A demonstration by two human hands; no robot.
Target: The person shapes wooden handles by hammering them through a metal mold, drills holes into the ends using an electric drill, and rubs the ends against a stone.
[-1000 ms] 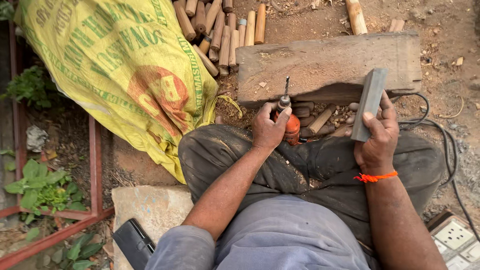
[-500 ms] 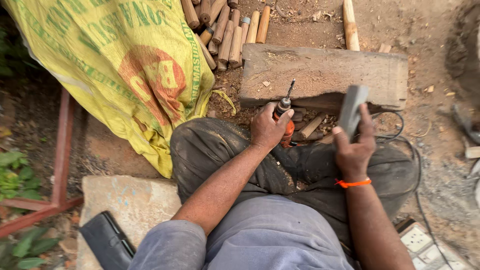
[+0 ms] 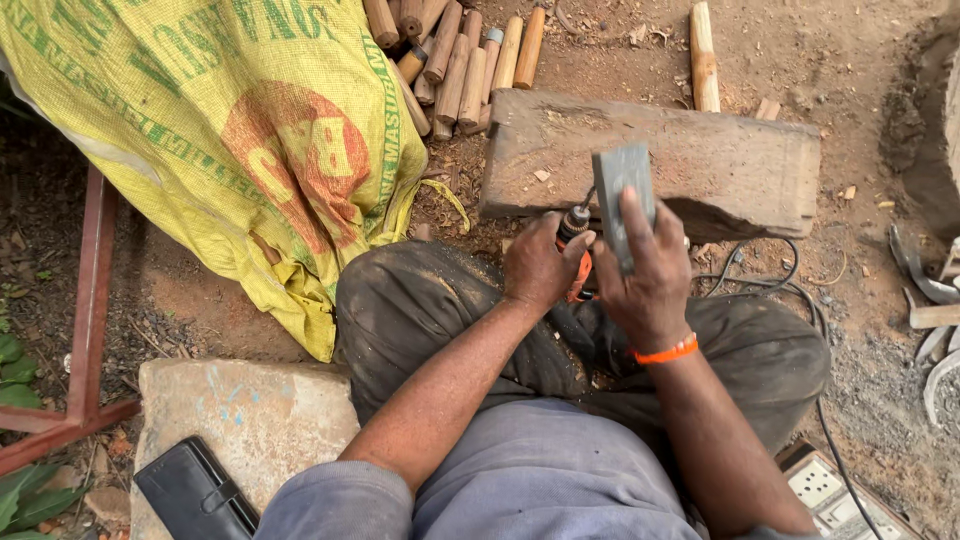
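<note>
- Left hand (image 3: 537,268): fingers closed around one orange power drill (image 3: 576,250), above the lap.
- Right hand (image 3: 645,275): fingers clasp one grey rectangular block (image 3: 622,200), at the near edge of one weathered wooden slab (image 3: 740,165).

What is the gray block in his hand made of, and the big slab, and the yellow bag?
The gray block in the right hand looks like stone or weathered wood; its flat, dull face leaves that open. The big slab looks like rough, unfinished wood: cracked, grainy, chipped edges. The yellow bag looks like woven plastic sacking, with a fine weave and crinkly folds.
</note>
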